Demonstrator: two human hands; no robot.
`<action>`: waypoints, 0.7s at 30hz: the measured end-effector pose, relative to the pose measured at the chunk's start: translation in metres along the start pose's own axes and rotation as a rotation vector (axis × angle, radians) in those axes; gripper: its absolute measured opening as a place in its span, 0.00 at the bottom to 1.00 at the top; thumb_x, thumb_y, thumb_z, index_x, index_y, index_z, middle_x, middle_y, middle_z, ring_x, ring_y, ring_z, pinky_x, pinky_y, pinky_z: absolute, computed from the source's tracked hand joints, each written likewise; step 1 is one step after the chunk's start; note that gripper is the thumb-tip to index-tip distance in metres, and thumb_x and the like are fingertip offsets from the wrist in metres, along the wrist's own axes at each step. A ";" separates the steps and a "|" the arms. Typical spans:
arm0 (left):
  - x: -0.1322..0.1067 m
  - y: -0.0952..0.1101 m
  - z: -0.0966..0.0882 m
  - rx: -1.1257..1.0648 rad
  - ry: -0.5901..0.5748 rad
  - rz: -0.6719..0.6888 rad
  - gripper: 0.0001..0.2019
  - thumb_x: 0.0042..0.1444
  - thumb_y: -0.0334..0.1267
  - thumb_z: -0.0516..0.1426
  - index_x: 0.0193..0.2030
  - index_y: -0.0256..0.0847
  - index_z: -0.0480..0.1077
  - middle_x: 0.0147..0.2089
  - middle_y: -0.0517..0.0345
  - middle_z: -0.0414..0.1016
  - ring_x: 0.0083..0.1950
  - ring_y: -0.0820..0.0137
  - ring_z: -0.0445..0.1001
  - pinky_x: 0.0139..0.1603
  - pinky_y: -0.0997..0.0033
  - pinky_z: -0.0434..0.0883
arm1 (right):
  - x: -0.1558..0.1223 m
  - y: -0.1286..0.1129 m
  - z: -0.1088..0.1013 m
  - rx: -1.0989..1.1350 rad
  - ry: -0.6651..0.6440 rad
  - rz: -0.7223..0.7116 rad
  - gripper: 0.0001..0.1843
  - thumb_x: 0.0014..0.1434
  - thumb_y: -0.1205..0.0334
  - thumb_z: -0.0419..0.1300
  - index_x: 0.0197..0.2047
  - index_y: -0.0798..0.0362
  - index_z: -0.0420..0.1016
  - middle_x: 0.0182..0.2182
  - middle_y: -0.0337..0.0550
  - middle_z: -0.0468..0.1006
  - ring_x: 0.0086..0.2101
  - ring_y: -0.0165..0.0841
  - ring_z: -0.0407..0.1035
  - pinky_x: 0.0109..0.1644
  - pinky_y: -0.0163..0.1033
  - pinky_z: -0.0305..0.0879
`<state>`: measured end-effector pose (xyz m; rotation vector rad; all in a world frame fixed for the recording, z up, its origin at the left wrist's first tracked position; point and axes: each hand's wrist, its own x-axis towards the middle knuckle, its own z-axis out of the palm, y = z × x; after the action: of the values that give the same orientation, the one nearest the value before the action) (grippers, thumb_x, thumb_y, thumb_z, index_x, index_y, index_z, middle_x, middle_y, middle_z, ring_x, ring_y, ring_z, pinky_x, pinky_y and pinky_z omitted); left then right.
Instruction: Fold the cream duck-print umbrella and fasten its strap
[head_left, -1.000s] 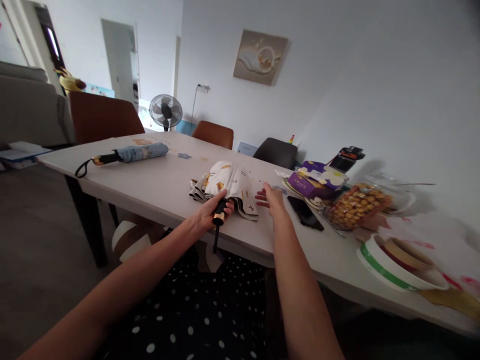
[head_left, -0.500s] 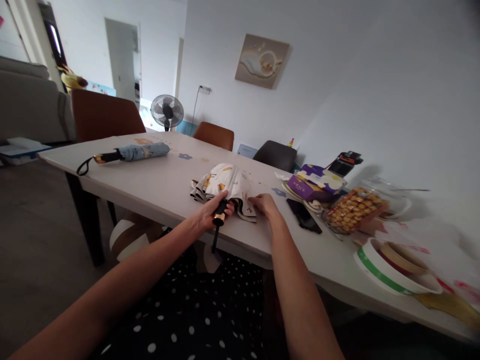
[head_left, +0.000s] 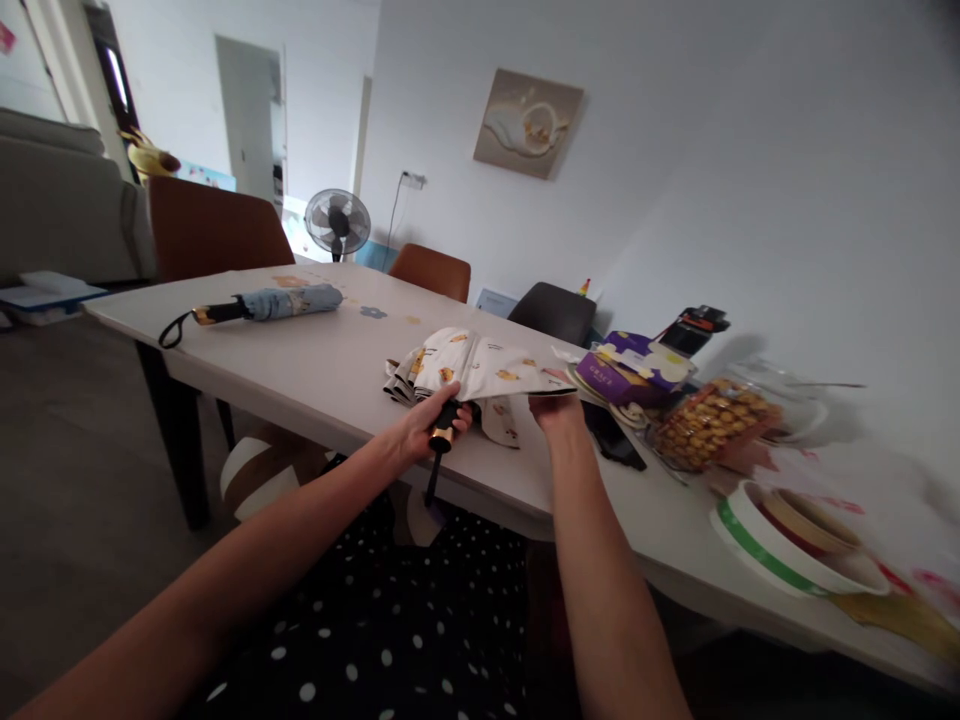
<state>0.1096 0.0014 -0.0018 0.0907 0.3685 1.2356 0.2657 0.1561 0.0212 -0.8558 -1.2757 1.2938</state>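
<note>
A white folding umbrella [head_left: 465, 366] printed with small yellow figures lies loosely collapsed near the front edge of the white table [head_left: 330, 360]. My left hand [head_left: 426, 422] is closed round its black and gold handle, whose strap hangs over the table edge. My right hand [head_left: 556, 408] pinches a panel of the umbrella's fabric and holds it stretched out to the right, lifted off the table.
A rolled pale blue umbrella [head_left: 281, 302] lies at the table's far left. To the right are a black phone [head_left: 616, 440], a purple box [head_left: 626, 370], a packet of snacks [head_left: 709, 420] and stacked bowls [head_left: 795, 535]. Chairs [head_left: 214, 230] and a fan [head_left: 337, 220] stand behind.
My right hand went from open beside the umbrella to gripping its fabric, then pulled a panel out to the right and up. The left hand stayed on the handle.
</note>
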 end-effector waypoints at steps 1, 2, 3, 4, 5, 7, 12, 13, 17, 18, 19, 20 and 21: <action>0.000 0.000 0.000 0.007 0.002 0.005 0.10 0.61 0.40 0.49 0.32 0.36 0.58 0.25 0.61 0.57 0.21 0.80 0.60 0.14 0.85 0.60 | -0.001 -0.002 0.000 0.046 -0.005 0.028 0.07 0.52 0.67 0.52 0.24 0.53 0.66 0.22 0.40 0.74 0.26 0.30 0.72 0.31 0.33 0.71; 0.001 -0.001 0.000 0.015 0.002 0.010 0.10 0.61 0.40 0.50 0.32 0.36 0.58 0.25 0.62 0.57 0.21 0.80 0.60 0.14 0.85 0.60 | -0.002 -0.003 0.001 0.085 -0.009 0.063 0.07 0.53 0.66 0.52 0.24 0.53 0.66 0.22 0.40 0.74 0.27 0.30 0.72 0.32 0.33 0.72; 0.001 -0.001 0.000 0.023 0.001 0.016 0.10 0.61 0.40 0.49 0.32 0.36 0.58 0.25 0.61 0.57 0.21 0.80 0.60 0.14 0.85 0.60 | -0.003 -0.002 0.001 0.118 -0.015 0.103 0.07 0.54 0.66 0.53 0.24 0.53 0.67 0.22 0.41 0.75 0.27 0.31 0.72 0.32 0.34 0.72; 0.001 -0.001 0.001 0.029 -0.002 0.023 0.09 0.61 0.40 0.49 0.32 0.36 0.59 0.25 0.61 0.57 0.21 0.80 0.60 0.14 0.85 0.60 | -0.005 -0.001 0.002 0.146 -0.024 0.135 0.07 0.54 0.65 0.54 0.25 0.53 0.67 0.22 0.41 0.75 0.27 0.31 0.72 0.32 0.34 0.72; 0.001 -0.001 0.001 0.034 -0.003 0.027 0.09 0.61 0.40 0.49 0.33 0.36 0.59 0.25 0.61 0.58 0.21 0.81 0.60 0.14 0.85 0.60 | -0.007 0.001 0.003 0.169 -0.034 0.165 0.05 0.53 0.65 0.56 0.26 0.53 0.68 0.22 0.41 0.75 0.26 0.31 0.72 0.31 0.35 0.73; 0.000 -0.001 0.002 0.039 -0.004 0.030 0.09 0.61 0.40 0.49 0.33 0.36 0.59 0.25 0.61 0.58 0.20 0.81 0.60 0.14 0.85 0.60 | -0.010 0.005 0.004 0.206 -0.054 0.208 0.02 0.50 0.69 0.59 0.27 0.54 0.69 0.22 0.40 0.75 0.24 0.31 0.71 0.29 0.35 0.73; 0.000 -0.001 0.004 0.034 0.006 -0.003 0.11 0.61 0.40 0.49 0.31 0.36 0.58 0.24 0.62 0.57 0.20 0.81 0.59 0.13 0.86 0.59 | -0.011 -0.005 0.005 0.317 -0.054 0.172 0.06 0.51 0.72 0.55 0.27 0.53 0.70 0.24 0.38 0.76 0.29 0.29 0.73 0.34 0.33 0.73; 0.001 -0.001 0.003 0.042 0.011 -0.006 0.11 0.61 0.40 0.49 0.31 0.36 0.58 0.24 0.62 0.57 0.19 0.81 0.59 0.13 0.86 0.59 | -0.010 -0.012 0.007 0.337 -0.057 0.153 0.06 0.52 0.72 0.54 0.27 0.53 0.70 0.25 0.38 0.76 0.30 0.29 0.73 0.36 0.33 0.73; 0.004 -0.001 0.002 0.078 0.004 -0.012 0.10 0.60 0.40 0.50 0.32 0.36 0.59 0.24 0.62 0.57 0.20 0.81 0.59 0.13 0.86 0.59 | -0.006 -0.056 0.040 0.386 -0.117 0.088 0.04 0.52 0.69 0.56 0.28 0.54 0.69 0.24 0.38 0.75 0.28 0.30 0.72 0.33 0.34 0.73; 0.004 -0.001 0.002 0.087 -0.001 -0.018 0.10 0.60 0.40 0.50 0.32 0.36 0.59 0.24 0.62 0.57 0.20 0.81 0.60 0.13 0.86 0.59 | -0.006 -0.067 0.053 0.368 -0.109 0.077 0.04 0.51 0.70 0.57 0.27 0.55 0.68 0.21 0.36 0.73 0.24 0.28 0.71 0.30 0.32 0.72; 0.005 -0.002 0.002 0.095 -0.005 -0.021 0.10 0.60 0.40 0.50 0.32 0.36 0.59 0.24 0.62 0.57 0.20 0.81 0.60 0.13 0.86 0.58 | -0.006 -0.075 0.067 0.319 -0.109 0.061 0.04 0.51 0.71 0.58 0.26 0.55 0.67 0.19 0.35 0.71 0.21 0.26 0.68 0.26 0.31 0.70; 0.005 -0.002 0.002 0.105 -0.008 -0.019 0.10 0.60 0.41 0.50 0.33 0.36 0.59 0.25 0.62 0.57 0.20 0.80 0.60 0.13 0.86 0.58 | -0.007 -0.082 0.081 0.246 -0.109 0.068 0.05 0.50 0.72 0.58 0.25 0.56 0.67 0.17 0.34 0.69 0.19 0.26 0.66 0.24 0.31 0.69; 0.005 -0.003 0.002 0.119 -0.009 -0.012 0.10 0.60 0.41 0.50 0.33 0.36 0.60 0.25 0.61 0.57 0.20 0.80 0.60 0.13 0.86 0.58 | -0.007 -0.085 0.094 0.178 -0.104 0.094 0.05 0.50 0.72 0.58 0.24 0.56 0.66 0.16 0.34 0.68 0.17 0.26 0.65 0.23 0.31 0.68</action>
<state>0.1142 0.0052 -0.0016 0.1952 0.4339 1.2005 0.1928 0.1177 0.1184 -0.7371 -1.1912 1.5192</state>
